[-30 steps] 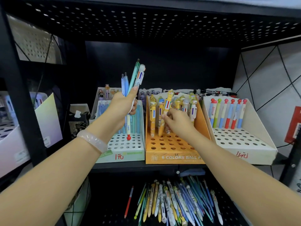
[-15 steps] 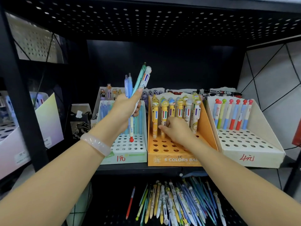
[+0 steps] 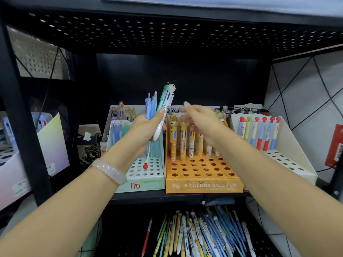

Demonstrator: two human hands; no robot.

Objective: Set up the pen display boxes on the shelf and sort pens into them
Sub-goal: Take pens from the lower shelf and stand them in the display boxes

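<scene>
Three pen display boxes stand side by side on the black shelf: a green-and-white box (image 3: 146, 173) marked with a red price, an orange box (image 3: 202, 184) reading "6 COLORS BALL PEN", and a cream box (image 3: 289, 160) with red-capped pens. My left hand (image 3: 146, 127) is shut on a bunch of pens (image 3: 159, 110), held upright above the green box. My right hand (image 3: 202, 121), blurred, hovers with fingers spread over the orange box's yellow pens (image 3: 183, 141), close to the bunch, holding nothing.
A heap of loose pens (image 3: 200, 236) lies on the lower shelf below. Another white box (image 3: 122, 112) with figure pens stands behind the green one. A pale lilac box (image 3: 53, 141) sits on the left unit past a black upright (image 3: 24, 127). A perforated shelf hangs overhead.
My right hand has let go of the pens in the orange box and risen up and left toward the bunch in my left hand. The left hand has hardly moved.
</scene>
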